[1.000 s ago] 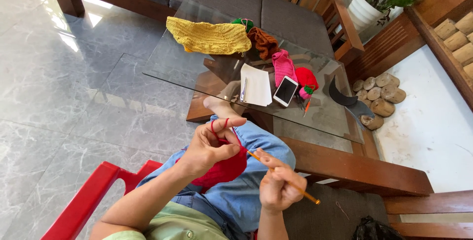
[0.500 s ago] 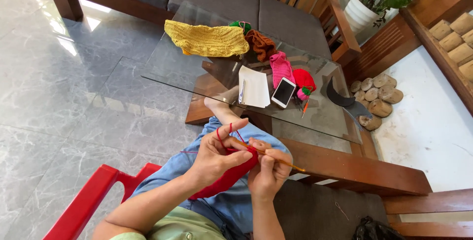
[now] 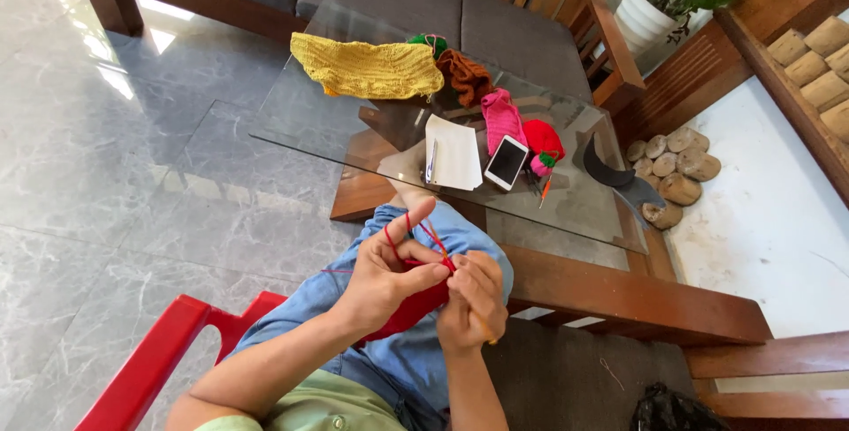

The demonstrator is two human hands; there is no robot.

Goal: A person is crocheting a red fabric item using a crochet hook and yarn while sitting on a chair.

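Head view: we see left hand closed on red crochet piece, index finger raised with red yarn looped over it. Right hand closed around crochet hook, tip at work's upper edge, hands touching above lap in blue jeans. Beyond knees: glass table bearing yellow knit, white paper, phone, pink knit. Red chair lower left.
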